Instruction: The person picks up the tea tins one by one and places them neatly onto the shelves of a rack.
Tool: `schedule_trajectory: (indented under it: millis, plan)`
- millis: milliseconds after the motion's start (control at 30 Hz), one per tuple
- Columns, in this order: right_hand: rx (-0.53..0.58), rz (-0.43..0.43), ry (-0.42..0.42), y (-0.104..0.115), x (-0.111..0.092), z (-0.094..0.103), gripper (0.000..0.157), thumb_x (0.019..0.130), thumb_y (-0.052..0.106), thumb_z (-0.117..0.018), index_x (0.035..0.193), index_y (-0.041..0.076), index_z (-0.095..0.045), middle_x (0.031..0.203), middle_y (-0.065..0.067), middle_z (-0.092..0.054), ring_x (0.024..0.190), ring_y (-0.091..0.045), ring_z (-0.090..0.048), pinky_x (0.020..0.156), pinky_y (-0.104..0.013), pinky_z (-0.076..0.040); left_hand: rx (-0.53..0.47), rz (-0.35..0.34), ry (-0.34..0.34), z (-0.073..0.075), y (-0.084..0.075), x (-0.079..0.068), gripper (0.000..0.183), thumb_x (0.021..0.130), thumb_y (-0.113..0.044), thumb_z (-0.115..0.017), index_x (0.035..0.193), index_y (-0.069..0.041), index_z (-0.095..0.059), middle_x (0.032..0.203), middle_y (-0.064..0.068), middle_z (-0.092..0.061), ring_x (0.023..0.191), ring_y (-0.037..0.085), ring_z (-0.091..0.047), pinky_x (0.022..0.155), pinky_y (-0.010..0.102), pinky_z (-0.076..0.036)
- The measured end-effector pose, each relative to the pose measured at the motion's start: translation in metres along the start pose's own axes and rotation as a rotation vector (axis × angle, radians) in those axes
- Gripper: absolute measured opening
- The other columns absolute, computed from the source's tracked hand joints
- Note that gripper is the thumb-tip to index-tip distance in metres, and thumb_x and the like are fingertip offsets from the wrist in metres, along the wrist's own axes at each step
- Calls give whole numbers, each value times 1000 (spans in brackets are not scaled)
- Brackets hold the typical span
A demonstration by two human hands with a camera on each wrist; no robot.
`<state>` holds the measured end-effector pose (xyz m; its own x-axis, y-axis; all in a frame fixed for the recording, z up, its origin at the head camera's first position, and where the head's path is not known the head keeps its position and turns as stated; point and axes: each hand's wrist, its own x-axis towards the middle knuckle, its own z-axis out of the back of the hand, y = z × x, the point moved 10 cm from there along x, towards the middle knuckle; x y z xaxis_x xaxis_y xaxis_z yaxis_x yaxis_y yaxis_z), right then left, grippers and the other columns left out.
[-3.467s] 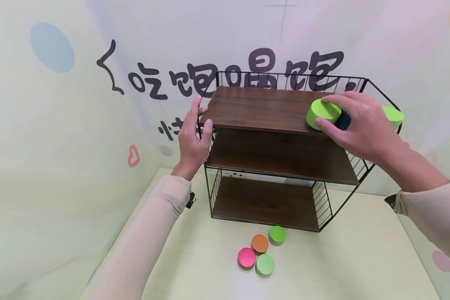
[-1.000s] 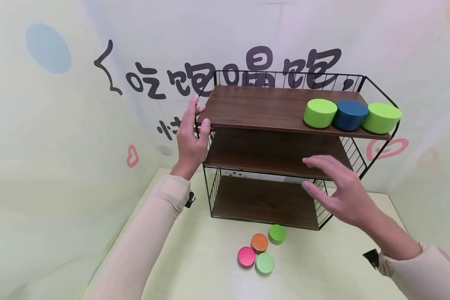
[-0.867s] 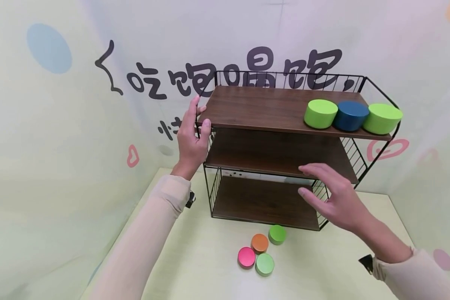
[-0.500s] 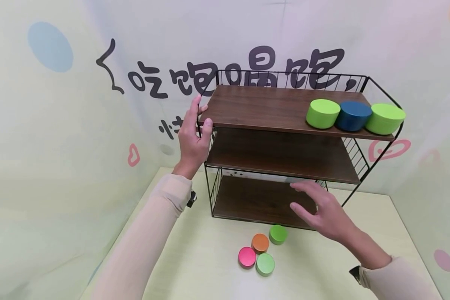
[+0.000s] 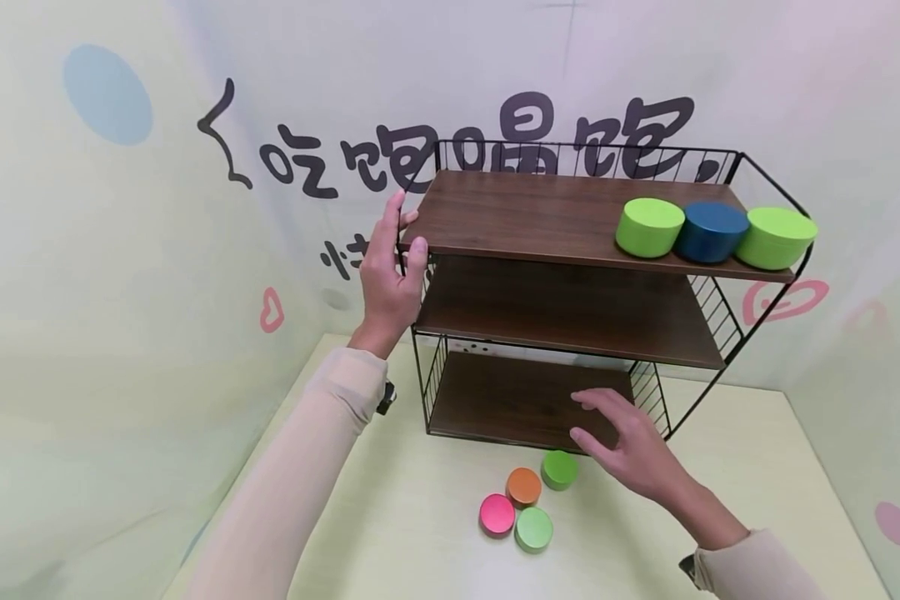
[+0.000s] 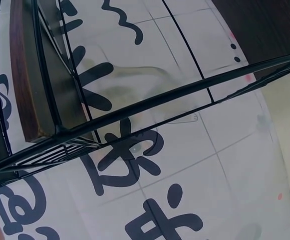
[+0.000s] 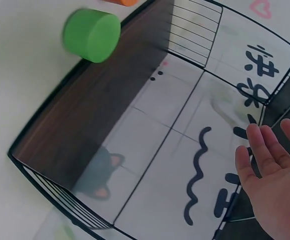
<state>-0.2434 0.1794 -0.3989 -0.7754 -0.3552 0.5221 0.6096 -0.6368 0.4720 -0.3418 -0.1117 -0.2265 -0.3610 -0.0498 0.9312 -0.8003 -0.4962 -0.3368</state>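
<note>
Lower than before, the right hand (image 5: 633, 446) hangs empty, fingers parted, right of four smooth, squat cylinders (image 5: 523, 485) on the table (image 5: 397, 508); the left hand (image 5: 392, 287) grips the wood-grained, black-wire rack (image 5: 562, 308) leftmost, fingers partly hidden.

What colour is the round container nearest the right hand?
The round container is green, clearest in the right wrist view.

- The right grip (image 7: 277, 192), a bare hand, shows its palm at the right edge.
- A green cylinder (image 7: 87, 36) sits just beside the brown board (image 7: 92, 110) of a black wire rack (image 7: 158, 151).
- An orange thing (image 7: 124, 2) is cut off above.
</note>
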Motion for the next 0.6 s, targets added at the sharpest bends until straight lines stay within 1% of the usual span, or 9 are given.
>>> schedule_trajectory:
  millis: [133, 267, 433, 600]
  plan:
    - [2, -22, 14, -8, -7, -11, 45, 83, 14, -78, 125, 8, -64, 120, -2, -66, 105, -18, -63, 88, -41, -52, 3, 3, -12, 0, 1, -1, 54, 95, -23, -48, 145, -1, -48, 123, 15, -65, 118, 26, -61, 92, 39, -44]
    - [8, -42, 28, -15, -13, -21, 45, 84, 14, -78, 125, 8, -64, 119, -2, -65, 104, -18, -63, 86, -46, -53, 13, 1, -12, -1, 1, -2, 55, 95, -25, -47, 145, -1, -47, 123, 16, -65, 119, 24, -61, 90, 39, -44]
    - [10, -54, 45, -21, -19, -31, 45, 85, 15, -77, 126, 7, -63, 120, -4, -65, 104, -20, -63, 83, -46, -55, 8, -7, -15, 0, 0, -1, 55, 95, -25, -47, 145, 0, -47, 125, 14, -65, 119, 23, -61, 87, 37, -44]
    - [7, -64, 42, -28, -25, -38, 44, 84, 16, -77, 125, 6, -64, 119, -5, -65, 103, -20, -63, 82, -45, -55, -15, -10, -22, 0, -1, -1, 54, 94, -23, -48, 144, 0, -49, 125, 14, -65, 118, 24, -61, 87, 39, -44]
